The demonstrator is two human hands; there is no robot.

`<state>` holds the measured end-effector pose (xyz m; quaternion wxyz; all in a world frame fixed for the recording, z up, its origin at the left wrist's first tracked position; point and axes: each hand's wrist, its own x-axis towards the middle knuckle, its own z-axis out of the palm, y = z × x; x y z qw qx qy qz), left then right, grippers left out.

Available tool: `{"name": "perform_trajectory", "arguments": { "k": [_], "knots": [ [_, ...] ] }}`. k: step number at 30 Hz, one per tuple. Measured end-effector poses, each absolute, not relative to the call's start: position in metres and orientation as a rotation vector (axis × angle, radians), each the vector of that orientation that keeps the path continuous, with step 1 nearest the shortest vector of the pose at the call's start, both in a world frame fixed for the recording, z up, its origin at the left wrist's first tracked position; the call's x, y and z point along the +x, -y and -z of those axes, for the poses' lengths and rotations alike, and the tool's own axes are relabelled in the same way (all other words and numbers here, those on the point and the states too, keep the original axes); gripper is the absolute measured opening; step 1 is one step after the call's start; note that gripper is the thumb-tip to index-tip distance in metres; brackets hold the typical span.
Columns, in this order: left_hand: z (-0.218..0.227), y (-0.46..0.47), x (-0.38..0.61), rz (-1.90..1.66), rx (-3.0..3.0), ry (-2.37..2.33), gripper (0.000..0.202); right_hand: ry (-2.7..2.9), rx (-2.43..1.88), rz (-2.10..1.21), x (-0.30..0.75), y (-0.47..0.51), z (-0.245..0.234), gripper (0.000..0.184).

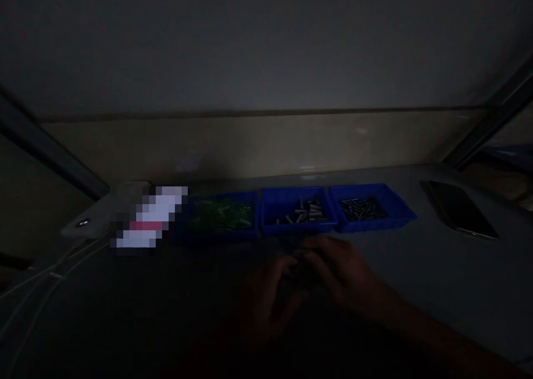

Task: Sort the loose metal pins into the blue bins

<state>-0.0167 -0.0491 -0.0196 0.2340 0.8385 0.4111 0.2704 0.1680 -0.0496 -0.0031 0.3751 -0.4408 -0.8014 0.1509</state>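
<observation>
It is very dark. My left hand (pixel 272 298) and my right hand (pixel 341 265) meet in front of the middle blue bin (pixel 300 228). The fingers of both are bent around something small and dark between them, which I cannot make out. Short silvery cylindrical pieces (pixel 312 211) lie in that bin. On its left stands a blue bin (pixel 225 235) of translucent green pieces (pixel 220 213). To its right, another blue bin (pixel 383 222) contains thin metal pins or screws (pixel 361 208).
A dark phone (pixel 462 208) lies at the right. At the left are a pixelated bright screen (pixel 152 218), a pale device (pixel 89 221) and thin cables (pixel 56 273). A pale panel (pixel 266 146) closes off the back, with slanted posts at both sides.
</observation>
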Motion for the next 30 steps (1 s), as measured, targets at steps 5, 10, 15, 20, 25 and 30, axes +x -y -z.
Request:
{"name": "perform_trajectory", "arguments": {
  "k": [5, 10, 15, 20, 25, 30],
  "knots": [
    [0.019, 0.052, -0.015, -0.632, 2.611, -1.041, 0.038, 1.816, -1.506, -0.104, 0.184, 0.033, 0.010, 0.023],
    [0.018, 0.052, -0.014, -0.577, 2.665, -1.061, 0.018, 1.820, -1.676, -0.016, 0.187, 0.027, 0.018, 0.024],
    [0.018, 0.050, -0.013, -0.539, 2.646, -1.163, 0.019, 1.820, -1.672, -0.022, 0.183, 0.029, 0.017, 0.031],
    [0.018, 0.050, -0.013, -0.662, 2.510, -1.188, 0.019, 1.887, -1.491, -0.221, 0.177, 0.036, 0.013, 0.034],
    [0.017, 0.045, -0.015, -0.905, 2.262, -1.169, 0.017, 2.127, -1.115, -0.387, 0.169, 0.047, 0.008, 0.022],
    [0.019, 0.041, -0.017, -1.029, 2.153, -1.140, 0.019, 2.282, -1.013, -0.394, 0.166, 0.052, 0.007, 0.018]
  ]
}}
